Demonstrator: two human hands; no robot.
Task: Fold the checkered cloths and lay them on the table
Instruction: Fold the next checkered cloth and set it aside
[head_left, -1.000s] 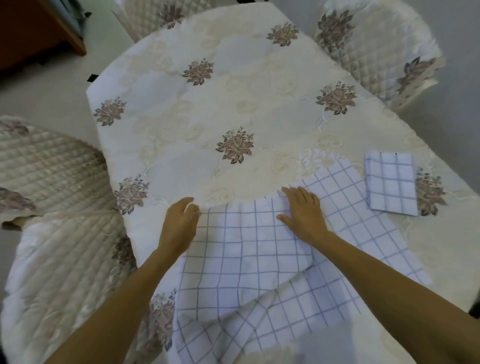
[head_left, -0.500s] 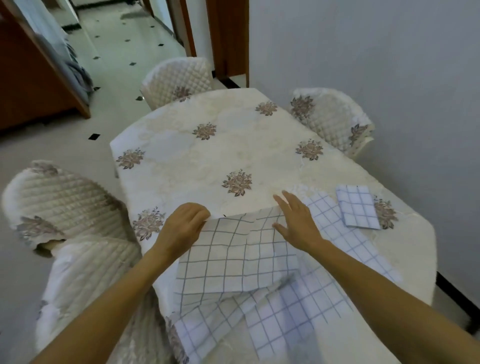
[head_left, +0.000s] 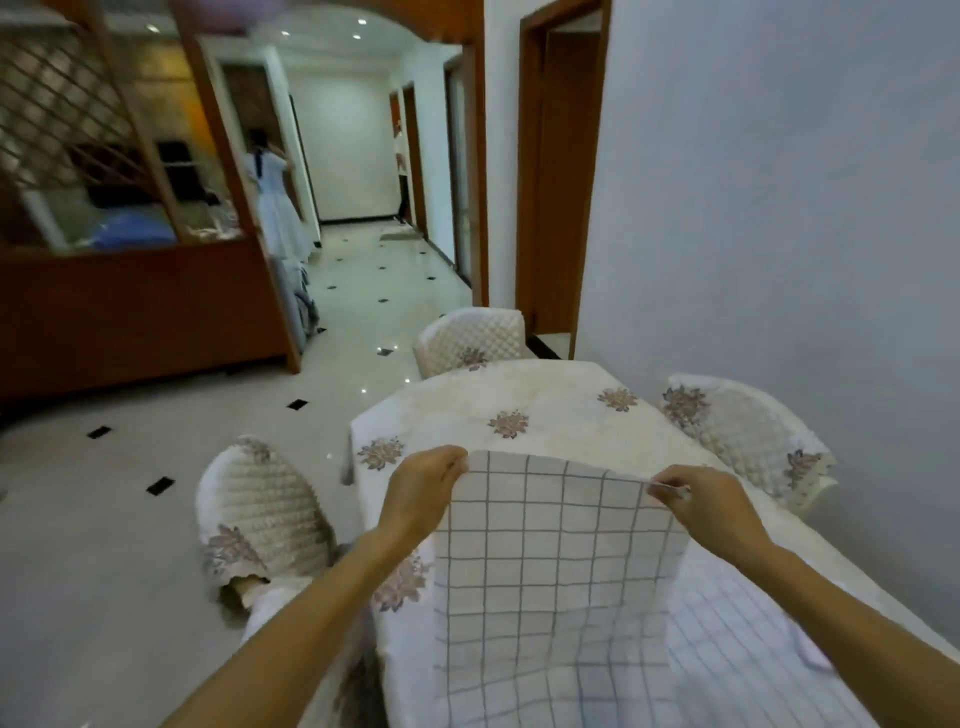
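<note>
Now lifted off the table (head_left: 550, 410) since a second ago, checkered cloth (head_left: 550, 561) hanging above its near end, left hand (head_left: 421, 493) and right hand (head_left: 709, 501) fingers clamped on top corners; best to keep edge taut and level before folding.

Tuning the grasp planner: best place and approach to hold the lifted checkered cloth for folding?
Probably the two top corners. The checkered cloth hangs flat from its upper edge, so pinch each corner from the outer side, as the left hand and right hand do now. That keeps the edge taut and the lower part hanging free to fold over the table.
</note>
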